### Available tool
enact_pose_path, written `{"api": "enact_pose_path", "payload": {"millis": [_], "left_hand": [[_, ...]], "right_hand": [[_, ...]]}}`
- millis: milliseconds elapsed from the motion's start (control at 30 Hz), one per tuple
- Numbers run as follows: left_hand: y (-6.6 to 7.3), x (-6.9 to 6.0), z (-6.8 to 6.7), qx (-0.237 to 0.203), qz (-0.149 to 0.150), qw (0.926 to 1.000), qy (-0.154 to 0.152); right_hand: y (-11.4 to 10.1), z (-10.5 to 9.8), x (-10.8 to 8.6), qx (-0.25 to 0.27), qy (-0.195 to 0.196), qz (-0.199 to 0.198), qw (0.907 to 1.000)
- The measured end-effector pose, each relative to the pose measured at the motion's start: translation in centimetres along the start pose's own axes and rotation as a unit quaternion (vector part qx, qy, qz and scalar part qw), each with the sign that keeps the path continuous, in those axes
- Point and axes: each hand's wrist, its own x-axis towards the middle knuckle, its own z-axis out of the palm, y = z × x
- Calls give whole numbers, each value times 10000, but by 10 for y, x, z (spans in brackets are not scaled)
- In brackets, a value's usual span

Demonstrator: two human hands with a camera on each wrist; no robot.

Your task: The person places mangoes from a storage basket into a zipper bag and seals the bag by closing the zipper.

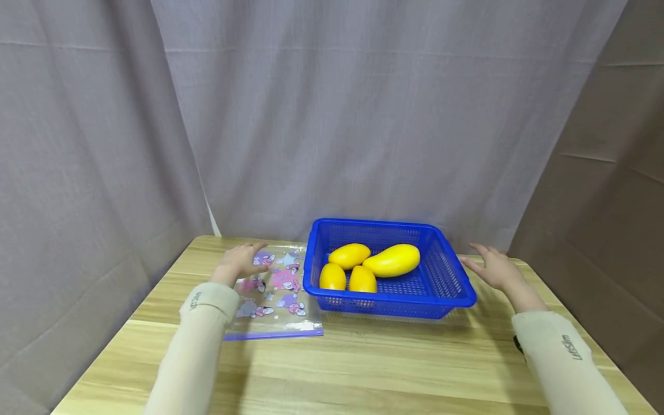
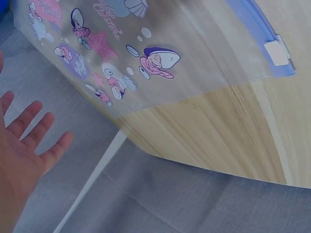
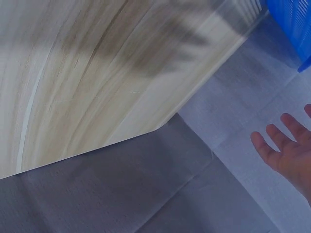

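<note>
The blue mesh basket is sitting at the frame's lower centre, the left hand and right hand hovering uncurled and empty, apparently before contact, any grip needing closure.

Left grip at left edge, fingers spread, grey cloth behind. Clear bag flat on wood-grain tabletop; prints of cartoon figures, pink stars. Purple zip strip along one edge, white slider near its end.

Cream sleeves bear dark lettering; perhaps a black strap.
</note>
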Motion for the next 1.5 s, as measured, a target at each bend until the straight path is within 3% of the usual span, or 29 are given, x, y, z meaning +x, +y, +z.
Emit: {"api": "enact_pose_path", "payload": {"millis": [267, 300, 367, 500, 533, 700, 900, 1133, 1500], "left_hand": [[0, -1, 3, -164, 95, 9998, 88], [-7, 4, 11, -155, 251, 9993, 212], [-6, 5, 12, -109, 286, 9993, 216], [-7, 5, 13, -35, 226, 9994, 243], [0, 1, 7, -50, 82, 9999, 126], [-6, -1, 11, -152, 149, 9995, 227], [-11, -4, 18, -455, 376, 9978, 289], [-16, -6, 22, -441, 655, 9961, 406], [-3, -19, 29, -430, 1125, 9921, 347]], "right_hand": [[0, 3, -1, 146, 108, -96, 9998], [-1, 4, -2, 152, 140, -119, 9997], [-1, 5, -3, 140, 211, -163, 9995], [-3, 6, -3, 183, 355, -265, 9989], [-4, 6, -2, 202, 385, -276, 9987], [-7, 10, 0, 283, 571, -297, 9975], [-7, 17, -3, 324, 1006, -295, 9940], [-16, 22, -7, 552, 1348, -354, 9887], [-29, 27, -16, 807, 1878, -740, 9761]]}}
